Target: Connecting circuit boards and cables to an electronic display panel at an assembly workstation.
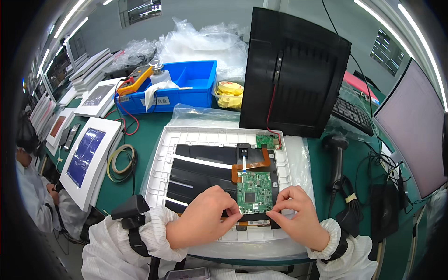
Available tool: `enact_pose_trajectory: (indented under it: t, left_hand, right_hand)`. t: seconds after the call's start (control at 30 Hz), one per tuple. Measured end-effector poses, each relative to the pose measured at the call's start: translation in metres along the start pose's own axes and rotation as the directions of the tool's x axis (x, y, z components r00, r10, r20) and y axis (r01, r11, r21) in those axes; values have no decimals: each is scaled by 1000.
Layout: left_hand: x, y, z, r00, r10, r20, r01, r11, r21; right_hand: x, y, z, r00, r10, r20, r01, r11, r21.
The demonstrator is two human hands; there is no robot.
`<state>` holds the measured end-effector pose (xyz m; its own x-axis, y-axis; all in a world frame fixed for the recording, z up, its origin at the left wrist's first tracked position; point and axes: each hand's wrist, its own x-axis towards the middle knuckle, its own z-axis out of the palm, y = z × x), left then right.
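A green circuit board point(258, 186) lies on the black back of a display panel point(200, 175), inside a white plastic frame point(156, 179). Along the board's near edge runs a black strip point(254, 217), between my two hands. My left hand point(207, 215) pinches at its left end, by the board's near left corner. At the near right corner, my right hand point(298, 215) has thumb and forefinger together on the strip's other end. Fingertips partly hide both ends. An orange flat cable point(256, 164) and a smaller green board point(267, 141) sit at the far side.
Behind the frame stands a black back cover point(294, 74), joined by a red wire. A blue bin point(196, 88), yellow rolls point(229, 93) and tape rolls point(122, 163) are around it. To the right are a scanner point(335, 158), keyboard point(352, 116) and monitor point(415, 126). Another person point(37, 196) sits left.
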<state>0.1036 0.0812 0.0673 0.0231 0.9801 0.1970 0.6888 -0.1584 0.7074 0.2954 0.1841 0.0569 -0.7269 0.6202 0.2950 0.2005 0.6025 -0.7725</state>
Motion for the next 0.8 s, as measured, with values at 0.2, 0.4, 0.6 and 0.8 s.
enact_pose_trajectory:
  t: [0.2,0.4,0.6,0.8]
  left_hand:
    - [5,-5,4,999,0,40,-1,999,41]
    - [6,-7,6,997,-11,78,7,999,51]
    - [6,-10,9,995,-10,97,2,997,81]
    - [6,-10,10,995,-3,100,-7,995,99]
  right_hand:
    - [-1,9,5,1000,-24,5,25,997,-78]
    - [-3,7,6,999,-35,9,36,992,-120]
    - [-3,8,8,999,-36,2,36,990,-133]
    - [-3,7,8,1000,-29,11,30,988,-152]
